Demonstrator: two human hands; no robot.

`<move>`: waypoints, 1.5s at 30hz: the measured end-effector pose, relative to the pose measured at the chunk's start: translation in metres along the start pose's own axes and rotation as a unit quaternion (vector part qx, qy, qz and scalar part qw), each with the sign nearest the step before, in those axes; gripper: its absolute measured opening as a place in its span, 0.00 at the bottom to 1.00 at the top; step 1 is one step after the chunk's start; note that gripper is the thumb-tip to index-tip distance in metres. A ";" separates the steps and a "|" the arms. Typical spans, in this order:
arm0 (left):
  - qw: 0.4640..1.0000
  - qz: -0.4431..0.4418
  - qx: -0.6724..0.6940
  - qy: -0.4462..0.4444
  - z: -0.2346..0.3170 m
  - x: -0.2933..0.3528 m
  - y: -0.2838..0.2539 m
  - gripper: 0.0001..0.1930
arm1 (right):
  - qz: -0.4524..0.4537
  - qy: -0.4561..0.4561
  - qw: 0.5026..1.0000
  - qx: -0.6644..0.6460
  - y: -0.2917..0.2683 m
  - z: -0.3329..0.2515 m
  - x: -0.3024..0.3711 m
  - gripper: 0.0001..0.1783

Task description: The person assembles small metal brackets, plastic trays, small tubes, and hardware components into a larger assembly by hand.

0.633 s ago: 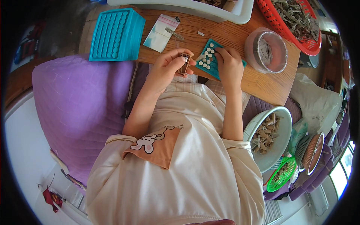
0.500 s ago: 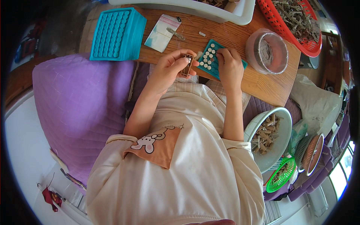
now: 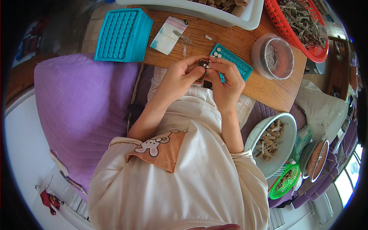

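Note:
My left hand (image 3: pixel 177 79) is closed around a small brown open-sided case (image 3: pixel 202 62) with pale bits inside, held above the table's near edge. Meeting it from the other side, my right hand (image 3: pixel 227 86) pinches a tiny whitish piece (image 3: pixel 207 65) against the case's upper end. The fingers partly hide this piece, so its exact kind does not show. Just behind my right hand lies a flat teal tray (image 3: pixel 239 66) of round hollows, with a few white discs (image 3: pixel 217 52) visible at its far left corner.
Stacked teal trays (image 3: pixel 122 36) stand at left, beside a white packet (image 3: pixel 165 38). A clear round tub (image 3: pixel 274 57) and a red basket (image 3: pixel 316 53) are at right. A white bin (image 3: pixel 251 22) is at the back. Below the table's right side sits a pale basin (image 3: pixel 290 132) of brown pieces.
My right hand has moved left from the tray to the brown case, and both hands now meet there. The case has tilted, and my right arm hides part of the tray's discs.

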State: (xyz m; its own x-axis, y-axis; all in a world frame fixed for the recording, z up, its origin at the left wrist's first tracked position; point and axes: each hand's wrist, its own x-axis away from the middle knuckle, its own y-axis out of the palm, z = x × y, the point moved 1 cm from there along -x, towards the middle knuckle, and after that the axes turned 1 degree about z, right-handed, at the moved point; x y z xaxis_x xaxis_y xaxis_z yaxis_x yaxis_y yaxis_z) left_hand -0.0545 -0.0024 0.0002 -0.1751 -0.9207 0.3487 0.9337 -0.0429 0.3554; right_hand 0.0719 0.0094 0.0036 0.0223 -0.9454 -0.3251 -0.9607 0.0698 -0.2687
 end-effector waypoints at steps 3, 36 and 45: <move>1.000 0.000 0.005 -0.018 0.005 0.001 0.005 0.15 | 0.055 0.033 0.997 -0.033 0.000 0.012 0.006 0.07; 0.977 -0.104 -0.179 -0.057 0.017 0.006 -0.011 0.11 | -0.455 0.290 0.809 -0.232 -0.011 0.009 -0.048 0.21; 0.982 -0.080 -0.142 -0.091 0.000 0.001 -0.011 0.12 | -0.469 0.308 0.791 -0.242 -0.007 0.034 -0.040 0.20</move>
State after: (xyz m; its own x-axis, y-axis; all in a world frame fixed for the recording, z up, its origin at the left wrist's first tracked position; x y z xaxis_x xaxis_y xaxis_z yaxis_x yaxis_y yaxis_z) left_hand -0.0650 -0.0031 -0.0031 -0.3557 -0.8095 0.4671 0.9346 -0.3115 0.1719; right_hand 0.0876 0.0580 -0.0125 0.7930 -0.4946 0.3556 -0.5977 -0.7448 0.2968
